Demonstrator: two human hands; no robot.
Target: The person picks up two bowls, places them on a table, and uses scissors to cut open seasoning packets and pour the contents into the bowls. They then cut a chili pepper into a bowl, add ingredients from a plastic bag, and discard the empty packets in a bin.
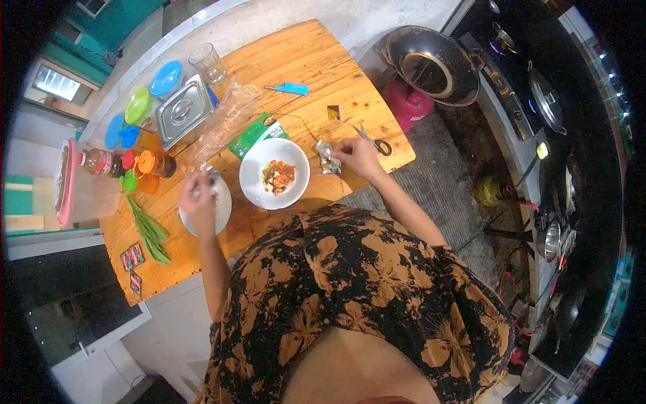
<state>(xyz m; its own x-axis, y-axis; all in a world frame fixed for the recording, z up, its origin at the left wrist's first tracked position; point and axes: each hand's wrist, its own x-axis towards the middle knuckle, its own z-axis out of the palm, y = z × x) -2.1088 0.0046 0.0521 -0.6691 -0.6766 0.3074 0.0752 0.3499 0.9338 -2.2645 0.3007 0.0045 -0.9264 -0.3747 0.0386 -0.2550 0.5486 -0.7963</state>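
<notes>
My right hand [359, 159] is closed on the edge of a crumpled silver foil packet [327, 157] at the table's front right. Over a white plate [223, 217] on the left is my left hand [196, 199], its fingers drawn together. Something small and shiny shows by its fingertips, too blurred to name. Between the hands stands a white bowl [250, 176] with chopped red and pale pieces [279, 178] in it. A green packet [250, 137] lies just behind the bowl. Close to my right hand are black-handled scissors [383, 147].
Sauce bottles [101, 161], a lidded steel container [183, 112], a drinking glass [208, 64] and clear plastic wrap [225, 124] stand or lie along the back left. Green leaves [148, 229] lie at left. A blue-handled tool [293, 88] is farther back. A large wok [434, 67] is beyond the table's right edge.
</notes>
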